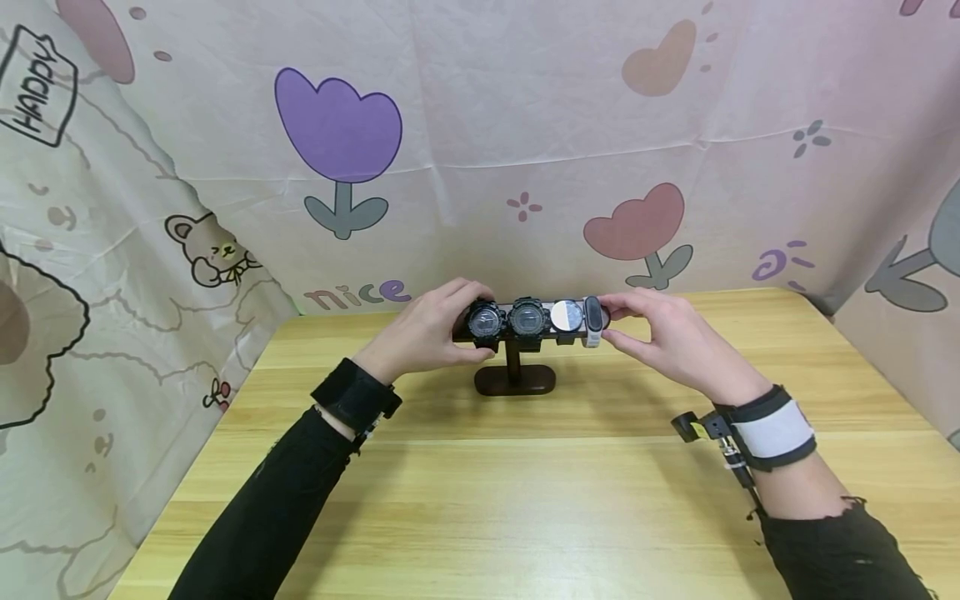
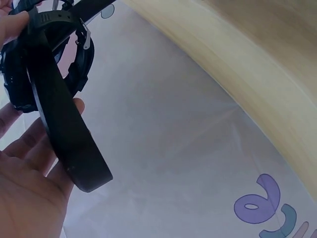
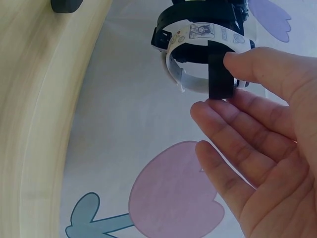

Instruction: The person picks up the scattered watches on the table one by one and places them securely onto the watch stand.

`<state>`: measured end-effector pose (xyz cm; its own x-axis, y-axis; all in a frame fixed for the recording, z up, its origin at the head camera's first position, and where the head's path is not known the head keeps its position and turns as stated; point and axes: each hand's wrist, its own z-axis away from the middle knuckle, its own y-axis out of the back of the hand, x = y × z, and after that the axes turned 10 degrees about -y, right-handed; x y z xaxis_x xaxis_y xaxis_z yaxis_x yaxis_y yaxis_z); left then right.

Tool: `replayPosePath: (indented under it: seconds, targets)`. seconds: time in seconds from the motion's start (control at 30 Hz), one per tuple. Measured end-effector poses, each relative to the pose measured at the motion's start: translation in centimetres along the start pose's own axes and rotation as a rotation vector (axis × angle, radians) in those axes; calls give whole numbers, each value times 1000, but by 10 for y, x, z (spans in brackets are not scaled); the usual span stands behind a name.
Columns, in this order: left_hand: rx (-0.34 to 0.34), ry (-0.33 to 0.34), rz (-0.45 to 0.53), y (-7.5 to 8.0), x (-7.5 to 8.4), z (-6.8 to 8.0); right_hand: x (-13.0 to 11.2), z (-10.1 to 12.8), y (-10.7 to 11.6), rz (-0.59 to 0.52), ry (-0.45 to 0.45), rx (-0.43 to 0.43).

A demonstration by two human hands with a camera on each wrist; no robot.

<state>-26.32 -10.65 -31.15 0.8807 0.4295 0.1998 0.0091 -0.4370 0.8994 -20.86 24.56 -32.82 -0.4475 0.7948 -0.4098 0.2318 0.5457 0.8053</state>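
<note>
A dark T-shaped watch stand (image 1: 513,380) stands on the table with several watches looped over its bar. My left hand (image 1: 427,329) grips the leftmost black digital watch (image 1: 485,320) near the bar's left end, thumb low and fingers over the top. In the left wrist view, that watch's strap (image 2: 54,20) circles the bar (image 2: 74,139). A second black watch (image 1: 527,317) and a round-faced watch (image 1: 566,315) sit in the middle. Beside a white-strapped fitness band (image 1: 593,317), my right hand (image 1: 678,337) pinches the bar's right end (image 3: 220,74) between thumb and fingers.
The wooden table (image 1: 487,500) spreads in front of the stand. Just behind it hangs a printed cloth (image 1: 480,100) with flowers, and another printed cloth (image 1: 97,350) runs down the left side. Both wrists wear black straps with small cameras.
</note>
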Motion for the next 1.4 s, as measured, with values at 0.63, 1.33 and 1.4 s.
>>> replayPosePath:
  seconds: [0.63,1.33,1.4]
  targets:
    - [91,38,-36,15,-3,36,-2,3,6,5,1,-6]
    - [-22,383,-128,44,0,119,-19,6,15,15,-17,22]
    - [-42,404,-133,45,1,126,-22,7,16,18,11,38]
